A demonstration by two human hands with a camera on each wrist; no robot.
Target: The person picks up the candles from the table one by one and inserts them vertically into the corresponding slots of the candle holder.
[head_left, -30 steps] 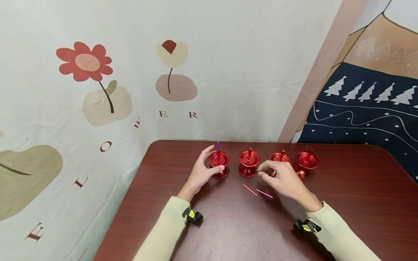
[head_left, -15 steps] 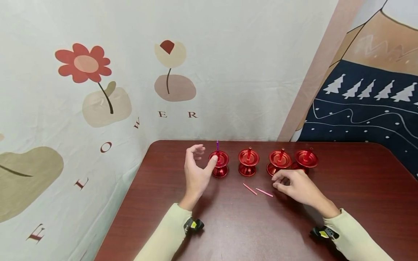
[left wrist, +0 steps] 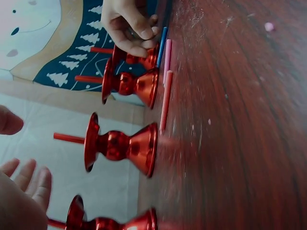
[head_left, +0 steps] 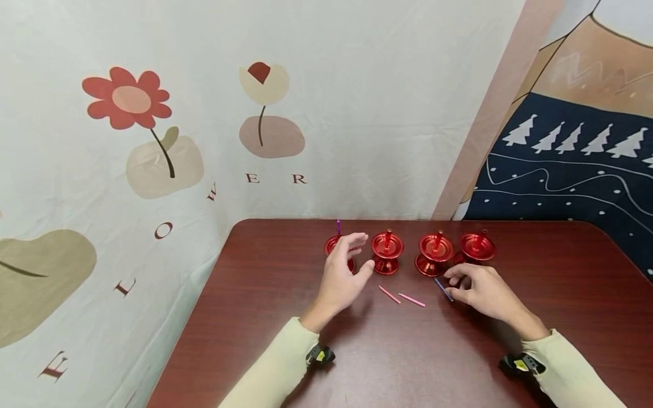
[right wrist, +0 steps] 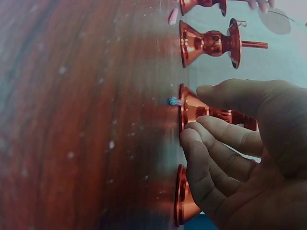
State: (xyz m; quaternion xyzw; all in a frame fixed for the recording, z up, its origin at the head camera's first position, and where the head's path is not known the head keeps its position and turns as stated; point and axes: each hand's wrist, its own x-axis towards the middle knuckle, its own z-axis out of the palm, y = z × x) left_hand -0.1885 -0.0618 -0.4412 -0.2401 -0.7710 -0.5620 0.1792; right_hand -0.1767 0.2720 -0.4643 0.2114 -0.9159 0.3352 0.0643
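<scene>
In the head view, my left hand (head_left: 343,279) hovers with loose fingers in front of the leftmost red candle holder (head_left: 330,245), partly covering it. A thin purple candle (head_left: 339,226) stands upright in that holder. My right hand (head_left: 487,292) is low over the table at the right. Its fingertips are beside a blue candle (head_left: 443,289) that lies on the table; the right wrist view shows a gap between thumb and fingers, with the blue candle's end (right wrist: 172,101) beyond. A red-pink candle (head_left: 390,294) and a pink candle (head_left: 411,300) lie between the hands.
Three more red candle holders stand in the row: one at the middle (head_left: 386,249), one right of it (head_left: 435,255) and one at the far right (head_left: 477,247). The brown table (head_left: 388,362) backs onto a flower-printed cloth (head_left: 357,113).
My left hand has moved away from the purple candle's holder, then to the right in front of it. My right hand has shifted right and toward me, and the blue candle has come into view.
</scene>
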